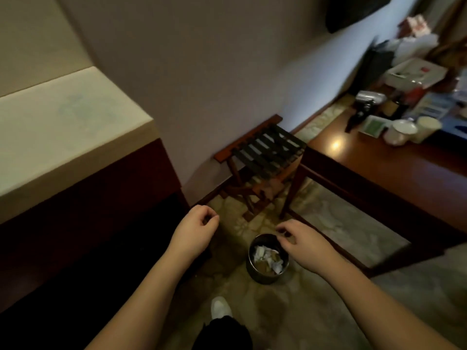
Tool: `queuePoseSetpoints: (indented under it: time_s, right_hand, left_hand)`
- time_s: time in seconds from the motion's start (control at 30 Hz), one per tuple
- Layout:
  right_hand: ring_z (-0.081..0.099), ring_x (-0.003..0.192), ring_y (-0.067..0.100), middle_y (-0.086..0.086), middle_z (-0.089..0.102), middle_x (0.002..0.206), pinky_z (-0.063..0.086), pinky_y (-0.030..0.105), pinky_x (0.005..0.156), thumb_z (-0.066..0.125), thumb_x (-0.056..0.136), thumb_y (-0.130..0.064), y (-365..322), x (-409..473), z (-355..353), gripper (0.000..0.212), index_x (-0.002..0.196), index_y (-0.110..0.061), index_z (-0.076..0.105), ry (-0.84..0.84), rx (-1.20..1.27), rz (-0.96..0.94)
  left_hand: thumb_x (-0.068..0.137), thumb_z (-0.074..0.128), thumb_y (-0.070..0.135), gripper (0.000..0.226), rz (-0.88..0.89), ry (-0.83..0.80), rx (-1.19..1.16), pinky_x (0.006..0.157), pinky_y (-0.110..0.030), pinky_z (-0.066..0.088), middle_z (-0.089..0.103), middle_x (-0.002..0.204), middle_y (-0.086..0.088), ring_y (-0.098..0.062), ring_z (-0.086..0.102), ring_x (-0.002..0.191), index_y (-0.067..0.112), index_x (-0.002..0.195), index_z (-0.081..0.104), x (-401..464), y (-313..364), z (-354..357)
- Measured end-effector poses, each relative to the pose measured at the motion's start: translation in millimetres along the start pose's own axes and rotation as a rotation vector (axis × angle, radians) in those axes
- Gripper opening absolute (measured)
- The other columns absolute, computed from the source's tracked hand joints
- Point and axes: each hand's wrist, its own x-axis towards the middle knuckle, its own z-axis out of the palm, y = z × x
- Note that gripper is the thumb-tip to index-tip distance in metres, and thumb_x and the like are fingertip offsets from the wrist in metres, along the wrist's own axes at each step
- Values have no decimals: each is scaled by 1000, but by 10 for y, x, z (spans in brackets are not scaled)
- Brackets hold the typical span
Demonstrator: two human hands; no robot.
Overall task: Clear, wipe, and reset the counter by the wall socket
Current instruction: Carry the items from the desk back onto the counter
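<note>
A pale stone counter top on a dark cabinet fills the left side; no wall socket shows. On the patterned floor stands a round metal bin holding crumpled paper scraps. My right hand hovers just above the bin's right rim, fingers loosely curled, nothing visible in them. My left hand hangs to the left of the bin, near the cabinet's corner, fingers curled and empty.
A folding wooden luggage rack with dark straps stands against the wall behind the bin. To the right, a wooden desk carries cups, boxes and a kettle. My white shoe is on the floor below.
</note>
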Motion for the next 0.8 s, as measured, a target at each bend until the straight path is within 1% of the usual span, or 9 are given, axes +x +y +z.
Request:
queuePoseSetpoints:
  time_s: [0.07,0.17,0.27,0.4,0.53,0.57,0.67,0.73,0.8]
  right_hand:
    - [53,102,2,-13,55,117,42,16,82,51,96,-34,237,-17,-7,31,125,-26,57,6,41,79]
    - [54,105,5,-9,57,118,44,18,86,50,96,-33,567,3,-62,31,125,-24,57,14,88,183]
    - [54,107,5,-8,56,121,41,15,83,50,96,-32,877,103,-173,33,128,-24,55,40,110,298]
    - [55,105,5,-11,57,115,42,16,83,50,96,-34,1285,289,-425,29,124,-28,55,65,144,429]
    - [55,90,-3,-12,57,111,43,11,70,49,98,-31,1682,490,-780,28,125,-27,54,117,257,532]
    - [54,90,-3,-11,57,112,43,12,70,49,98,-31,1780,546,-867,30,127,-26,53,139,281,562]
    - [53,93,2,-7,57,118,42,16,78,50,98,-30,2054,683,-1108,32,129,-22,53,224,314,633]
    - [52,95,5,-4,56,121,40,17,77,48,99,-28,2209,749,-1277,32,130,-20,52,266,336,677]
    - [53,98,9,-1,55,124,41,19,76,47,99,-27,2382,828,-1458,32,130,-19,52,309,367,716]
  left_hand:
    - [96,53,34,11,52,-68,26,61,-23,44,54,97,12,-6,56,77,27,93,61,176,96,205]
    - [96,53,34,13,118,-167,60,67,-28,47,54,95,10,-7,55,77,25,91,60,523,254,520]
    - [96,52,34,12,190,-256,77,62,-24,44,53,95,10,-7,56,75,26,89,58,959,470,825]
    - [97,51,33,12,270,-367,95,57,-21,39,51,98,10,-7,56,74,25,93,59,1546,835,1190]
    - [97,52,34,11,353,-403,110,60,-21,41,51,98,11,-5,56,77,26,95,60,2032,1242,1466]
    - [97,52,33,11,365,-413,113,61,-21,42,51,98,11,-5,56,77,26,95,60,2149,1362,1532]
    - [96,53,31,7,413,-427,123,65,-20,44,52,100,12,-3,56,80,28,95,60,2463,1754,1705]
    - [96,54,29,6,427,-435,115,70,-23,48,53,101,11,-4,57,83,28,95,60,2649,2011,1812]
    - [95,55,27,6,437,-453,103,71,-25,49,53,101,10,-6,58,84,26,97,60,2818,2265,1915]
